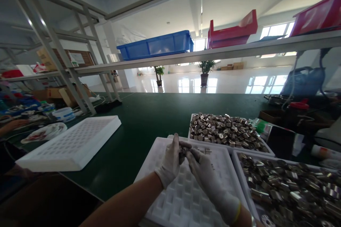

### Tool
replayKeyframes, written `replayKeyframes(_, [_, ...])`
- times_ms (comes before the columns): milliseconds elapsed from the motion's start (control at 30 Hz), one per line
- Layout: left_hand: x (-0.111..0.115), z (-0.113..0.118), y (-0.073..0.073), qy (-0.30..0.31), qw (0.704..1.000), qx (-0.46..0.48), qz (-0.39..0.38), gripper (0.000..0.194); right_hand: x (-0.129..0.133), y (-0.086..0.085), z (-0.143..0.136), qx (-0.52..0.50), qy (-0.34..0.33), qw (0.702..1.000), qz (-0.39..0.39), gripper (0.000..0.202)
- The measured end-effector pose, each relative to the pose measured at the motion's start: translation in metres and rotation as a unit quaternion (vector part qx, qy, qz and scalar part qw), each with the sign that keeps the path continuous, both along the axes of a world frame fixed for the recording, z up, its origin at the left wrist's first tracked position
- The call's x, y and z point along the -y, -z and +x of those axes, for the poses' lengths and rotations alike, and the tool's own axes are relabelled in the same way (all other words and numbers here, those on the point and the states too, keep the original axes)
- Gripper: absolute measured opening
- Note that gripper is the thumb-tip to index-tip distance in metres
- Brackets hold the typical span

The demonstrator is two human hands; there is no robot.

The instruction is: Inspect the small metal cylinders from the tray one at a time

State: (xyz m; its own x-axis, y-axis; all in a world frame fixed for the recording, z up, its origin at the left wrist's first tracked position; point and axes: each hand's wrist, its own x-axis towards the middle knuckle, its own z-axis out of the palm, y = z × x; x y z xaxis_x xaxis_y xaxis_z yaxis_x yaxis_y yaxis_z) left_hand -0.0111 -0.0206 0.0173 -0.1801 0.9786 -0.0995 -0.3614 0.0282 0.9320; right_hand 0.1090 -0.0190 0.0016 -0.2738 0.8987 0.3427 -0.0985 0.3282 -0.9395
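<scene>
My left hand [170,163], in a white glove with greyed fingertips, is closed on a small metal part [182,150], its thumb pointing up. My right hand [204,171], gloved too, pinches at the same part from the right; the fingers hide much of its shape. Both hands are above a white foam tray [170,202] with rows of pockets. Several small metal pieces [205,151] lie at the tray's far end, just beyond my right fingers. Behind and to the right, one white tray [266,151] and another tray [237,166] are heaped with short shiny metal cylinders [221,129].
Another white foam tray [99,142] lies on the green table [128,156] at left. Across the back runs a shelf [165,60] bearing a blue bin [157,45] and red bins [231,35]. A co-worker's hand [14,126] shows at far left. Bottles and cables crowd the right.
</scene>
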Motion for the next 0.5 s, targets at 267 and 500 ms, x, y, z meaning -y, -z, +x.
replayKeyframes(267, [0.005,0.009,-0.005,-0.070,0.997,0.011,0.009,0.070,0.010,0.020,-0.015,0.040,0.049,0.998,0.023,0.046])
replayKeyframes(500, [0.003,0.001,0.009,-0.047,0.998,0.033,-0.006,0.067,0.016,0.020,-0.013,0.170,0.134,0.968,0.125,0.034])
